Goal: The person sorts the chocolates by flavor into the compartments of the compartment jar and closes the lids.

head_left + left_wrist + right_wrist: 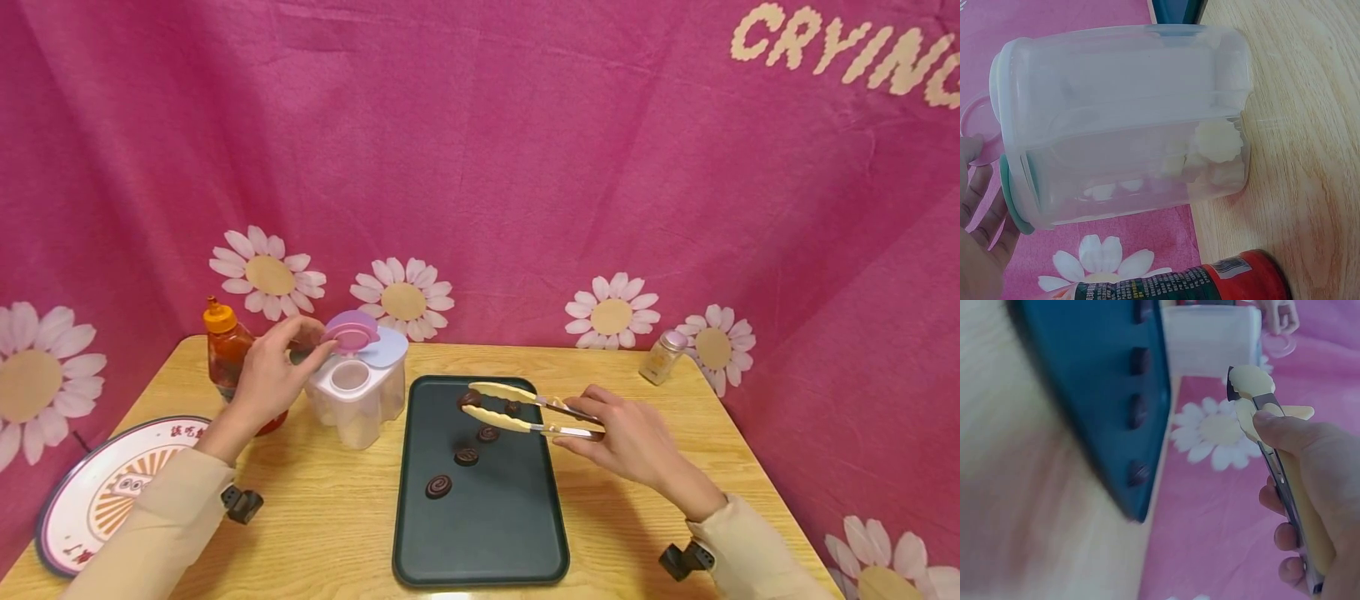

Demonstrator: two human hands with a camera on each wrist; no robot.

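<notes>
In the head view my left hand (273, 371) pinches the edge of a raised pink flip lid (351, 335) on a clear, compartmented storage container (360, 417). Beneath that lid a round opening shows. Pale pieces (1217, 142) lie inside another part of the container in the left wrist view. My right hand (626, 433) grips metal tongs (501, 390) with cream tips, held over the dark tray (480, 542). Between the tips is a dark brown chocolate (469, 401). Several swirl-topped chocolates (438, 487) rest on the tray in a slanting row.
A red sauce bottle (227, 354) with an orange cap stands behind my left hand. At the left edge lies a round printed plate (67, 508), partly under my sleeve. A small seasoning jar (663, 358) is at the back right. Pink cloth (480, 167) hangs behind the table.
</notes>
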